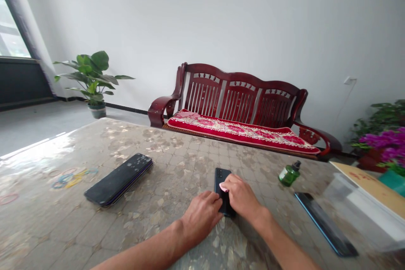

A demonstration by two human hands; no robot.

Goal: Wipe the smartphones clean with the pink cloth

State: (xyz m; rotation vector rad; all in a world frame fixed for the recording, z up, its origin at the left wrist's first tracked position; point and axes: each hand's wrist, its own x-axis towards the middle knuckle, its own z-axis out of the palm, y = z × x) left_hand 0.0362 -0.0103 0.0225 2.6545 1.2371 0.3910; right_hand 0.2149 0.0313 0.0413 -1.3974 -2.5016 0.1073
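A dark phone [222, 174] lies on the patterned tabletop [171, 185] with its camera side up. My left hand [204, 211] rests at the phone's lower left edge, its fingers curled against it. Above the phone's middle, my right hand [241, 194] is closed on a small pinkish-white cloth or pad [224, 186], pressed to the phone's back. A stack of dark phones [120, 179] sits to the left. Another phone with a blue edge [325, 223] lies to the right, and a green spray bottle [289, 174] stands behind it.
Coloured rubber bands [71, 178] lie at the left of the table. A clear plastic box [357, 202] and a cardboard piece [373, 179] are at the right edge. Beyond the table are a wooden bench [240, 97], a potted plant [96, 111] and purple flowers [386, 145].
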